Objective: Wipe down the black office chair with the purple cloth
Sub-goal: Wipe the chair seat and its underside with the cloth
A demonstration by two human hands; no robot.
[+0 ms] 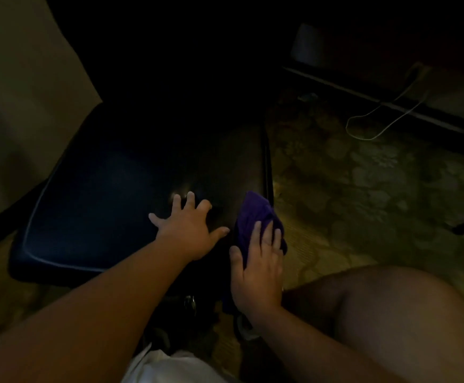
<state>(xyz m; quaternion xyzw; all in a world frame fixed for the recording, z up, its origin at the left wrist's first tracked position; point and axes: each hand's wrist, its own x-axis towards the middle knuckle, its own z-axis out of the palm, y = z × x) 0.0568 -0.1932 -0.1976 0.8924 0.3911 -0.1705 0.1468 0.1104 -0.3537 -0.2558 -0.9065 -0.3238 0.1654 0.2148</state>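
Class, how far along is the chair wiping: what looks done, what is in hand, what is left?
Done: the purple cloth is already on the chair. In hand: the right hand presses it against the seat at its right edge while the left hand braces flat on the seat. Left: the picture is too dim to show which parts are wiped.

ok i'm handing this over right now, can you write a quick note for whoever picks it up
The left hand lies flat on the chair seat, fingers spread, holding nothing.
The right hand presses the purple cloth against the seat's right front edge.
Done: the light is too dim to tell how much has been wiped.
Left: probably the rest of the seat and the other parts of the chair.
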